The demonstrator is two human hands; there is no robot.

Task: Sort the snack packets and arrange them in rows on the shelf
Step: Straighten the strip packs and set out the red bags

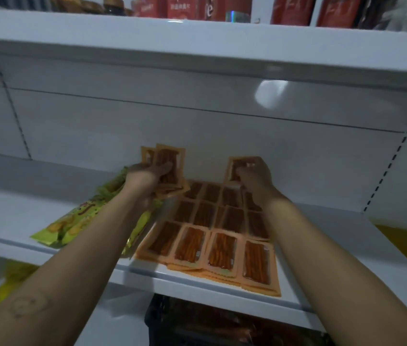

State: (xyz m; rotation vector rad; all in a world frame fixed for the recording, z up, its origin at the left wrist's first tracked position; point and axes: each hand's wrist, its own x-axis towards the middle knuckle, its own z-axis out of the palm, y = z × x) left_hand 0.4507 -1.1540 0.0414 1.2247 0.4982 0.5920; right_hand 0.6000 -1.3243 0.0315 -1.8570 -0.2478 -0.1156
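Note:
Several flat orange snack packets [212, 236] with clear windows lie in rows on the white shelf [322, 265]. My left hand [147, 177] holds a small stack of the same orange packets [170, 162] upright near the shelf's back wall. My right hand [256, 173] grips one more orange packet [233, 168] and holds it upright behind the back row. Green-yellow snack packets [77, 221] lie on the shelf to the left, partly under my left forearm.
An upper shelf [197, 46] overhangs close above, with red boxes [177, 6] and jars on it. A dark crate [197, 323] sits below the shelf. A yellow bag [15, 280] shows at lower left.

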